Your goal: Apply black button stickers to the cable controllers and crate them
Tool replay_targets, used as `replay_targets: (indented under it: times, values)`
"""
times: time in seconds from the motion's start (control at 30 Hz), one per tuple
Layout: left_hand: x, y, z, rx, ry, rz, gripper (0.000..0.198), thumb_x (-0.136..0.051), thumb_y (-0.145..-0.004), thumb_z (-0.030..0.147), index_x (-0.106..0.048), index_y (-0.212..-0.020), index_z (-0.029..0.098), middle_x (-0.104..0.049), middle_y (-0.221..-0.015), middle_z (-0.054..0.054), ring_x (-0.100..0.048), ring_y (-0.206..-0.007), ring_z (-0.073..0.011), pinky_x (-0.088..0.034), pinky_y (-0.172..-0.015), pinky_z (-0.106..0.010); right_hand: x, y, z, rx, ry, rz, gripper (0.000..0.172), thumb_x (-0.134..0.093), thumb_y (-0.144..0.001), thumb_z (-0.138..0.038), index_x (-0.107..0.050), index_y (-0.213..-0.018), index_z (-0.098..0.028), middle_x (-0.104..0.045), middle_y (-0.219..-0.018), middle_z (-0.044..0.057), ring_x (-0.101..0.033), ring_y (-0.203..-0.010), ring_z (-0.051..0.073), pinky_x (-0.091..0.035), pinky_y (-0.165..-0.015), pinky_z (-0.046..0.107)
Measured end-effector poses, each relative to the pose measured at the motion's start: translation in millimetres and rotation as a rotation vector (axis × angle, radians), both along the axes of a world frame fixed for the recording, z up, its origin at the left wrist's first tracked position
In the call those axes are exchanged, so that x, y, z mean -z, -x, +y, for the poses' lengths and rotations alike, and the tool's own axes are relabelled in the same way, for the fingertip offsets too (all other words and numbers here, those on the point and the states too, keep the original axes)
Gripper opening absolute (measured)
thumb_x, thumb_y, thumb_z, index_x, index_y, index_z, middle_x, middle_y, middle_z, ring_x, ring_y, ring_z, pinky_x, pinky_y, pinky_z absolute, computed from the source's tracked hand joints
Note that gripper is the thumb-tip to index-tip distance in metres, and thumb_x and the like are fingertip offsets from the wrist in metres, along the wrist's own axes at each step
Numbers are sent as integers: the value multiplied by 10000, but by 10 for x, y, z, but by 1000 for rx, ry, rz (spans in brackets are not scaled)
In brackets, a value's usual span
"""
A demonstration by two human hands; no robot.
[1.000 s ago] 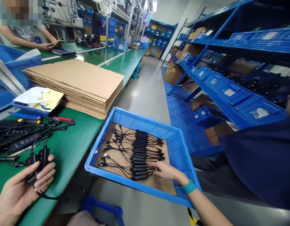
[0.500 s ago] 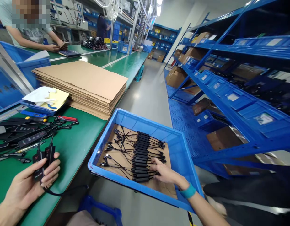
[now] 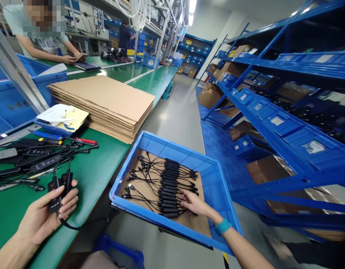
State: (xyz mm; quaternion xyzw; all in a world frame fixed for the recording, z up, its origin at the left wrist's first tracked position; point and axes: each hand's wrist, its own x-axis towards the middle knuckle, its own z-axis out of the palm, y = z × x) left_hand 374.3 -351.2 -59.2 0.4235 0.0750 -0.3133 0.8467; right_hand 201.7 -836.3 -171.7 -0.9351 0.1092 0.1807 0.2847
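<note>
My left hand point(image 3: 50, 211) is closed around two black cable controllers point(image 3: 56, 203) with small buttons and red marks, held above the green bench. Their cables loop up toward the bench and hang down below my fingers. My right hand point(image 3: 196, 203) reaches into a blue plastic bin point(image 3: 172, 144) standing beside the bench. Its bent fingers pinch a black cable at the right side of a row of slim black cable controllers point(image 3: 169, 186). These lie side by side on a cardboard sheet point(image 3: 143, 183), with leads spread to both sides.
More controllers and cables point(image 3: 46, 162) lie at left on the green bench point(image 3: 105, 160), near a red screwdriver point(image 3: 86, 141). A cardboard stack point(image 3: 105, 101) stands behind. Across the bench sits a person point(image 3: 46, 45). Blue shelving point(image 3: 262, 123) lines the right; a blue stool point(image 3: 119, 250) is below.
The whole view has shifted slightly, moving bench and bin a little to the right in the picture. My left hand still holds both controllers, and my right hand stays at the same row.
</note>
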Motion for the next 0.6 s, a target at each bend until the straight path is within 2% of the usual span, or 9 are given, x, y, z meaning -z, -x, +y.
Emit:
replay_targets:
  times: [0.17,0.23,0.3,0.4,0.5,0.6]
  values:
    - [15,-3,-27,-14,0,31,172,-595,-789,100,-625,-958,108,-448,-598,20,-418,-461,-85,-447,-392,-206,30,15,-35,-7,37,-9,493,-540,-757,-174,-539,-1246,-110,-594,-1072,136,-637,-841,227,-526,-790,361]
    - [18,2,-43,-26,-7,39,163,-624,-773,131,-641,-933,112,-445,-588,22,-412,-453,-87,-438,-378,-207,11,10,-48,-22,55,-30,462,-550,-749,-182,-563,-1205,-108,-545,-1163,161,-621,-980,254,-498,-894,379]
    - [22,12,-59,-24,-8,46,173,-660,-758,161,-655,-925,118,-453,-587,21,-415,-457,-90,-439,-378,-210,-3,-3,-59,-32,72,-54,449,-578,-720,-181,-579,-1164,-113,-476,-1284,183,-535,-1178,291,-423,-1018,394]
    - [30,25,-89,-31,-11,47,201,-713,-740,217,-668,-921,140,-466,-588,24,-418,-466,-92,-445,-392,-211,-6,-32,-72,-40,82,-69,439,-601,-688,-171,-581,-1124,-117,-382,-1420,198,-418,-1318,317,-353,-1088,406]
    - [40,37,-125,-55,-39,21,252,-768,-707,276,-673,-910,161,-480,-582,27,-424,-475,-97,-442,-400,-208,-10,-59,-81,-45,79,-76,385,-603,-673,-150,-580,-1058,-139,-399,-1432,192,-431,-1313,317,-360,-1081,415]
    - [57,48,-146,-55,-61,-6,315,-811,-676,320,-671,-915,170,-505,-590,24,-439,-491,-103,-438,-414,-207,-15,-90,-85,-41,74,-89,322,-600,-658,-109,-577,-973,-175,-482,-1356,157,-509,-1227,290,-411,-1028,401]
